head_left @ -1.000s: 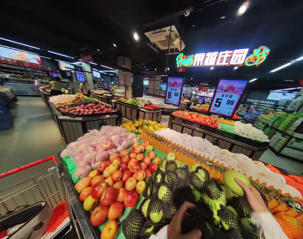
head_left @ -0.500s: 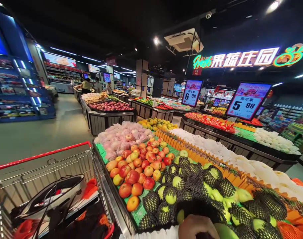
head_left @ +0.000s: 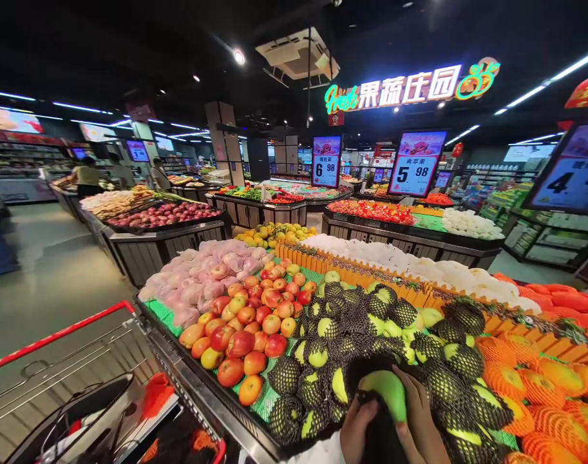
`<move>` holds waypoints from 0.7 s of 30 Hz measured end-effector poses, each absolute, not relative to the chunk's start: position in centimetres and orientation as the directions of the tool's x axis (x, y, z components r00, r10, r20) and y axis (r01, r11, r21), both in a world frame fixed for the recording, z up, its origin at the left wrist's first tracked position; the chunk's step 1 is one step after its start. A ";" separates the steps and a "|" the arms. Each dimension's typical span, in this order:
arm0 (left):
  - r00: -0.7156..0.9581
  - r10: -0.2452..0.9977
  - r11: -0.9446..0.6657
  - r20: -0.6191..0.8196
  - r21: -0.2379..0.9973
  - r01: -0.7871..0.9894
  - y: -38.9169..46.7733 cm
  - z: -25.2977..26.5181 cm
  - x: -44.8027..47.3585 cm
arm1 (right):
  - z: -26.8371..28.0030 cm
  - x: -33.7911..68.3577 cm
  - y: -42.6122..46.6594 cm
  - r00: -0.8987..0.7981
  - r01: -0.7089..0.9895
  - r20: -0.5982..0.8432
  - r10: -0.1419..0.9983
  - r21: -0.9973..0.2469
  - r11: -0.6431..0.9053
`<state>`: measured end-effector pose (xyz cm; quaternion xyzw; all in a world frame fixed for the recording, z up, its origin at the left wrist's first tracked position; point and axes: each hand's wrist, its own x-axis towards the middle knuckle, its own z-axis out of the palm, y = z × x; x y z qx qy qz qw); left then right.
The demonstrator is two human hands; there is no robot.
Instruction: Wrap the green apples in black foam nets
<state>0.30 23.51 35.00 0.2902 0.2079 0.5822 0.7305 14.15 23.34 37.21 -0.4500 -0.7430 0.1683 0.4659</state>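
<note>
Low in the view, both my hands are closed around a green apple point(head_left: 386, 388). My left hand point(head_left: 359, 426) has its thumb and fingers against the apple's near left side. On the other side my right hand point(head_left: 419, 412) wraps the apple with its fingers. A dark blur, perhaps a black foam net, surrounds the fruit and hides its lower part. Just beyond my hands lies a pile of green apples, many in black foam nets point(head_left: 328, 328). Red and yellow apples point(head_left: 245, 316) are heaped to the left of them.
A shopping cart with a red rail point(head_left: 56, 336) and bags stands at the left against the display edge point(head_left: 197, 390). Fruit in orange foam nets point(head_left: 554, 393) lies at the right. Orange dividers point(head_left: 339, 261) run behind the apples, with white-wrapped fruit point(head_left: 400, 258) beyond.
My view has turned to the right, bringing the orange-netted fruit into sight. One partly visible hand was at the bottom edge; now two hands show, holding a green apple.
</note>
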 end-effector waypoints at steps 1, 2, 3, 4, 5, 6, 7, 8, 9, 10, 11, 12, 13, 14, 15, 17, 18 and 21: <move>0.190 0.981 0.108 0.047 0.680 -0.726 23.6 35.3 -0.2 | 37.6 13.9 23.2 -0.176 0.524 0.579 0.796 -0.629 0.574; 0.143 0.987 0.053 0.069 0.703 -0.709 23.7 35.7 -0.8 | 38.0 13.6 23.0 -0.197 0.547 0.618 0.761 -0.575 0.608; 0.104 0.990 0.002 0.094 0.731 -0.683 23.9 36.0 -1.3 | 38.4 13.4 22.9 -0.224 0.574 0.657 0.720 -0.508 0.642; 0.077 0.990 -0.035 0.114 0.750 -0.660 24.0 36.2 -1.9 | 38.8 13.2 22.8 -0.252 0.597 0.696 0.672 -0.435 0.674; 0.065 0.991 -0.048 0.120 0.755 -0.654 24.2 36.4 -2.3 | 39.1 13.1 22.7 -0.277 0.606 0.732 0.622 -0.369 0.705; 0.072 0.992 -0.031 0.107 0.742 -0.670 24.3 36.4 -2.6 | 39.3 13.1 22.6 -0.294 0.594 0.765 0.573 -0.323 0.737; 0.089 0.993 0.006 0.080 0.712 -0.702 24.3 36.3 -2.7 | 39.5 13.0 22.4 -0.306 0.562 0.786 0.537 -0.307 0.768; 0.109 0.993 0.047 0.051 0.673 -0.738 24.3 36.3 -2.8 | 39.5 13.0 22.2 -0.311 0.514 0.791 0.528 -0.327 0.793; 0.124 0.992 0.081 0.023 0.634 -0.769 24.2 36.2 -2.7 | 39.5 13.1 22.0 -0.307 0.460 0.775 0.552 -0.387 0.799; 0.140 0.990 0.114 -0.005 0.606 -0.787 24.2 36.2 -2.6 | 39.3 13.1 21.7 -0.287 0.413 0.742 0.606 -0.475 0.777; 0.171 0.985 0.155 -0.030 0.592 -0.791 24.0 36.3 -2.5 | 39.1 13.1 21.4 -0.251 0.373 0.690 0.679 -0.579 0.725; 0.211 0.976 0.200 -0.050 0.583 -0.787 24.0 36.4 -2.4 | 38.8 13.1 21.1 -0.211 0.329 0.616 0.759 -0.686 0.649; 0.266 0.962 0.254 -0.065 0.573 -0.779 23.9 36.7 -2.4 | 38.4 13.1 20.9 -0.183 0.269 0.527 0.830 -0.786 0.557; 0.335 0.939 0.318 -0.074 0.558 -0.766 23.9 36.9 -2.4 | 38.1 13.0 20.7 -0.187 0.189 0.427 0.885 -0.868 0.458; 0.404 0.912 0.378 -0.076 0.539 -0.752 23.9 37.2 -2.4 | 37.8 13.0 20.7 -0.237 0.102 0.321 0.917 -0.930 0.353; 0.491 0.869 0.454 -0.064 0.499 -0.738 24.2 37.5 -2.7 | 37.4 13.3 21.1 -0.418 -0.002 0.141 0.897 -0.988 0.154; 0.507 0.859 0.473 -0.067 0.483 -0.737 24.3 37.5 -2.8 | 37.3 13.6 21.4 -0.483 -0.005 0.082 0.872 -0.996 0.091; 0.440 0.884 0.458 -0.157 0.479 -0.749 24.7 36.7 -3.2 | 37.3 15.0 22.7 -0.427 -0.053 0.050 0.903 -0.998 0.031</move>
